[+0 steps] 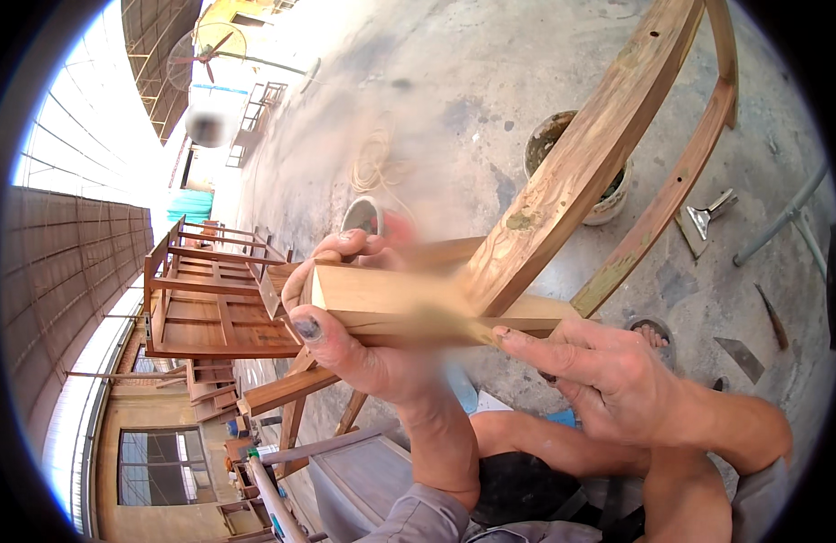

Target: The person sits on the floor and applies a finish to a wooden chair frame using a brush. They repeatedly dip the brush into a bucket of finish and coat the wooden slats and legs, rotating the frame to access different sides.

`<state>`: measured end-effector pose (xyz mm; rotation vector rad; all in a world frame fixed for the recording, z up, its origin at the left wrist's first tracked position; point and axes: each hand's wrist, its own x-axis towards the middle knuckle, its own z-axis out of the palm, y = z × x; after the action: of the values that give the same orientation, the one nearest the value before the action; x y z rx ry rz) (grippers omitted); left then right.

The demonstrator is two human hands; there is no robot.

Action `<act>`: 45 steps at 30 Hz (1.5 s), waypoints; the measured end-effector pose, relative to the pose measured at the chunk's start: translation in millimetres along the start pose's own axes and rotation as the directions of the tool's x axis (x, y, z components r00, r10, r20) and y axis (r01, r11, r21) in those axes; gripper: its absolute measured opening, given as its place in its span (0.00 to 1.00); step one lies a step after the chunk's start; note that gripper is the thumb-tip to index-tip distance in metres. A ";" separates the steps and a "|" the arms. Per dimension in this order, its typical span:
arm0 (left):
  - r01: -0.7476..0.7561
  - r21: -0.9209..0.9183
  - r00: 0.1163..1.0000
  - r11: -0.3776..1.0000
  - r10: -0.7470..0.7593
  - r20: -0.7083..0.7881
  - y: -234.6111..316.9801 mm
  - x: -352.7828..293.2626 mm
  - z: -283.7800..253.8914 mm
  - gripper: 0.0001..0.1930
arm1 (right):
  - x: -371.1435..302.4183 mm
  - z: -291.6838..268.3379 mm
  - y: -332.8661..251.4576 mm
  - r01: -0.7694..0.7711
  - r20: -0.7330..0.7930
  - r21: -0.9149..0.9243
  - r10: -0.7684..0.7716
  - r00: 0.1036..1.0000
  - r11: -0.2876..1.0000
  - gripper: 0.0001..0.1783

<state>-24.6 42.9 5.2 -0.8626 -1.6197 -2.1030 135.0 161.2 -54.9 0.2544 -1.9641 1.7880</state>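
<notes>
In front of me is the wooden frame point(563, 181), its left end clasped in my left hand point(374, 364); my right hand point(621, 371), index finger outstretched, is at the frame's lower edge, holding what I cannot tell; a bucket point(614, 204) stands beyond the frame

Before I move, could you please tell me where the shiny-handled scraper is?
In the head view, the shiny-handled scraper lies on the concrete floor at the right, between the curved wooden frame and the grey metal tubing.
</notes>
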 end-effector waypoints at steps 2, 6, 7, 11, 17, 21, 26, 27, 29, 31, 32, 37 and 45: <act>0.012 -0.006 1.000 1.000 -0.012 -0.006 -2.6 -2.4 1.9 0.29 | -5.2 2.2 -1.0 -0.050 0.011 -0.014 0.051 0.999 0.999 0.36; 0.014 0.021 0.999 1.000 -0.013 -0.038 -1.9 -4.0 3.9 0.29 | -14.7 21.1 3.4 -0.039 -0.036 -0.018 0.038 0.999 0.999 0.31; 0.009 0.014 0.999 1.000 -0.008 -0.031 -2.0 -4.4 3.5 0.29 | -16.3 22.8 3.9 -0.023 -0.058 -0.027 0.021 0.998 0.999 0.30; 0.014 0.081 1.000 0.997 -0.015 0.007 0.3 -5.1 -1.4 0.27 | -22.4 26.0 -0.3 -0.095 -0.160 0.020 0.096 0.982 0.995 0.29; 0.013 0.069 1.000 0.998 -0.014 0.010 1.9 -6.6 -0.7 0.28 | -17.3 23.9 -11.8 -0.140 -0.134 0.128 0.157 0.978 0.982 0.29; 0.034 0.061 0.999 0.998 -0.036 0.029 3.9 -7.5 -1.8 0.28 | -12.5 22.0 -26.7 -0.139 -0.101 0.154 0.156 0.983 0.978 0.30; 0.025 0.064 0.999 0.998 -0.027 0.029 5.2 -8.3 2.6 0.28 | -13.0 32.1 -27.5 -0.081 -0.122 0.165 0.102 0.987 0.983 0.32; 0.022 0.066 0.999 0.998 -0.024 0.031 5.6 -8.2 2.2 0.28 | -13.1 33.7 -27.4 -0.069 -0.128 0.168 0.091 0.988 0.983 0.32; 0.019 0.069 0.999 0.997 -0.022 0.034 5.3 -8.2 0.9 0.28 | -12.9 33.2 -30.5 -0.072 -0.103 0.142 0.087 0.991 0.987 0.33; 0.022 0.070 0.999 0.997 -0.024 0.029 5.3 -8.5 1.2 0.28 | -12.7 34.0 -31.7 -0.072 -0.099 0.135 0.086 0.991 0.988 0.33; 0.024 0.070 0.999 0.997 -0.026 0.026 5.0 -8.9 1.5 0.28 | -12.6 35.0 -31.5 -0.071 -0.106 0.143 0.087 0.991 0.987 0.32; 0.015 0.101 1.000 0.995 -0.017 0.013 4.0 -7.7 0.0 0.29 | -10.6 27.9 -32.9 -0.062 -0.121 0.102 0.074 0.990 0.993 0.31; 0.020 0.077 1.000 0.997 -0.021 0.015 3.0 -7.4 -0.3 0.29 | -10.2 27.7 -20.2 -0.031 -0.175 0.119 0.052 0.983 0.992 0.30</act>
<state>-17.3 41.1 2.5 -0.8431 -1.7124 -2.0378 146.8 129.7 -42.7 0.0876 -1.7566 1.8853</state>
